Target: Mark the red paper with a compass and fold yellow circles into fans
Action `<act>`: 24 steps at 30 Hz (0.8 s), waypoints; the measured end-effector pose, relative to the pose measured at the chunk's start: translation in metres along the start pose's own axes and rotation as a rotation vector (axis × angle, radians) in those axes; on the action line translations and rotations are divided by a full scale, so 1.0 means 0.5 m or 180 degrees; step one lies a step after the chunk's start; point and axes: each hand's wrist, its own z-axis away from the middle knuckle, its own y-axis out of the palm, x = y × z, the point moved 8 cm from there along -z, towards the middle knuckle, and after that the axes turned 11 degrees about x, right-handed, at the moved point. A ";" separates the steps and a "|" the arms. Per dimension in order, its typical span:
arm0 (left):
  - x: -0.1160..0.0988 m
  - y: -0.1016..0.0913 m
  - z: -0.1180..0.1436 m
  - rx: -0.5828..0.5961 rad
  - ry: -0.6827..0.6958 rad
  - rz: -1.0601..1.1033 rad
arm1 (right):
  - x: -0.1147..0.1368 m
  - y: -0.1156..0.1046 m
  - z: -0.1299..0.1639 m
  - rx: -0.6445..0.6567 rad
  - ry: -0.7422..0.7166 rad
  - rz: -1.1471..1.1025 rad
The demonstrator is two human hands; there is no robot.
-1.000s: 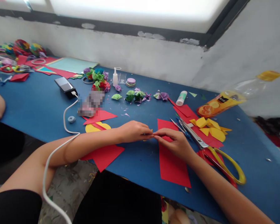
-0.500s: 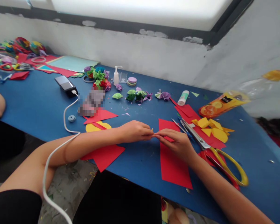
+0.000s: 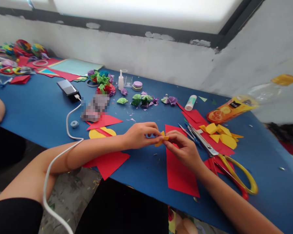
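Note:
Between my two hands is a small folded piece of yellow paper (image 3: 162, 138), partly hidden by the fingers. My left hand (image 3: 145, 135) pinches its left side, and the fingertips of my right hand (image 3: 182, 144) close on its right side. Under my right hand lies a red paper rectangle (image 3: 182, 172). Just to the right rest large scissors (image 3: 211, 150) with a yellow and a red handle. Folded yellow paper pieces (image 3: 221, 133) sit on red paper beyond them. Near my left forearm are red paper (image 3: 113, 164) and a rounded yellow paper (image 3: 95, 133).
An orange drink bottle (image 3: 231, 105) leans at the right. A glue stick (image 3: 190, 102), a white squeeze bottle (image 3: 121, 81) and folded green and purple paper pieces (image 3: 145, 100) stand toward the wall. A white cable (image 3: 67, 120) runs from a black device (image 3: 68, 89) across my left arm.
My fingers have shifted on the yellow paper, and more of it shows between them. My left fingers are raised and more bent. The things on the table stay put.

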 end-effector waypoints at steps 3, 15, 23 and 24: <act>0.004 0.002 -0.002 0.0073 -0.0214 0.0235 | 0.008 -0.006 0.004 -0.0171 -0.0056 0.0027; 0.009 0.007 -0.001 0.0028 -0.0090 0.0609 | 0.032 -0.016 0.010 -0.0134 -0.0350 0.0845; 0.004 0.017 -0.008 0.0189 0.0109 0.0882 | 0.039 -0.025 0.013 -0.0234 -0.0530 0.1080; 0.007 0.019 -0.008 0.0199 0.0093 0.0875 | 0.036 -0.025 0.013 -0.0233 -0.0504 0.1073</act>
